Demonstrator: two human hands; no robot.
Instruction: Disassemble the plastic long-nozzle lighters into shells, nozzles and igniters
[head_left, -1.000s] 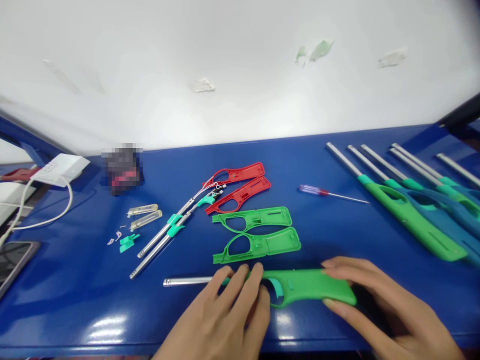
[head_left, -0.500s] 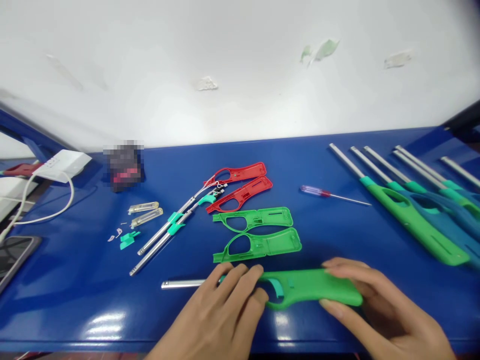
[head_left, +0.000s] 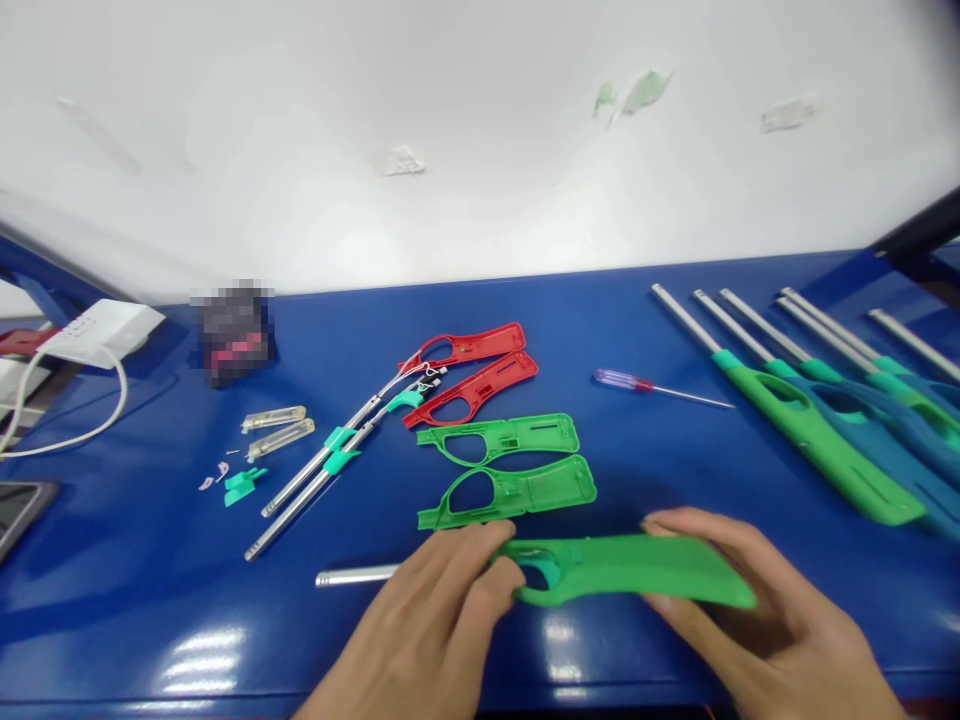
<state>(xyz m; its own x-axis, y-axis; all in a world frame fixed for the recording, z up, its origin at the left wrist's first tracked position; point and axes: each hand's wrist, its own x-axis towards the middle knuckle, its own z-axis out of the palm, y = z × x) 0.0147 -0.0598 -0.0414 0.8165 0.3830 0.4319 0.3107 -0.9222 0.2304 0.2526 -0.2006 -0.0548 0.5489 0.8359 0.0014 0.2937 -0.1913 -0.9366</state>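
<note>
White box [head_left: 112,330] with cable [head_left: 125,390] far left, phone [head_left: 19,512] nearer; scraps [head_left: 646,92] on wall [head_left: 480,230].

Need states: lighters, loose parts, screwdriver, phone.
Held green lighter: shell looks closed
Lighters at right: assembled
Green shell halves: separated, insides up
Red shell halves: separated, insides up
Metal tubes: outside shells
Yellowish tanks: loose
Teal piece: loose
Small bits: scattered
Screwdriver: lying flat
Phone: screen unclear

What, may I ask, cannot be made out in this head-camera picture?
All in the head view:
Held green plastic lighter with a metal tube: its neck is hidden by the left hand.
Dark item with pink: masked by pixelation.
Flat, grey-rimmed dark device: cut off by the left edge.
Blue plastic lighter handles: cut off by the right edge.
Tiny pale fragments: too small to identify.
</note>
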